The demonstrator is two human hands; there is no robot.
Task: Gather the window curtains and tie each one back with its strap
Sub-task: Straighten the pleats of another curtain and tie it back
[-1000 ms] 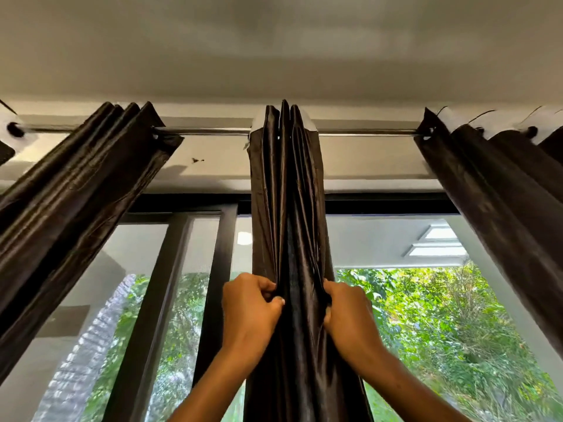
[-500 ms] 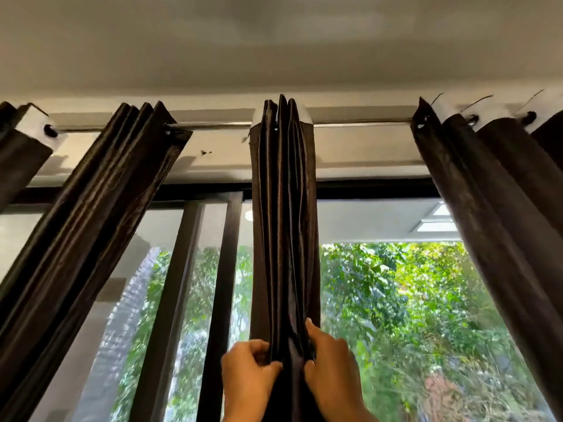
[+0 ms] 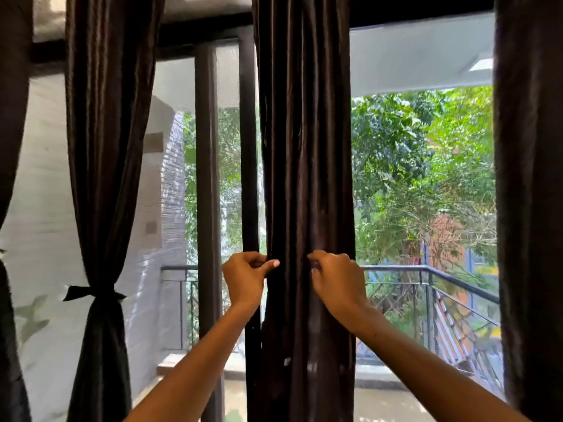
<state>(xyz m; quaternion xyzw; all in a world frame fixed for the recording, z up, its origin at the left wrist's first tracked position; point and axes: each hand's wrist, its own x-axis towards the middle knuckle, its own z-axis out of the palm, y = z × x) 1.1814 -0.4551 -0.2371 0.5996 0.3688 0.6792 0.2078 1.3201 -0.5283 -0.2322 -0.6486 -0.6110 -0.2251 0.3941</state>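
Probably a home, curtained glass doors (image 3: 420, 178), balcony railing (image 3: 426, 269), trees (image 3: 411, 147)

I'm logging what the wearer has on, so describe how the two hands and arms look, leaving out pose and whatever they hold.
Both arms are bare from wrist to the bottom edge of the picture, with no sleeve in view. The left hand and right hand wear no gloves, and no ring, watch or bracelet shows. The left thumbnail is short and plain. Slight blur hides finer marks.
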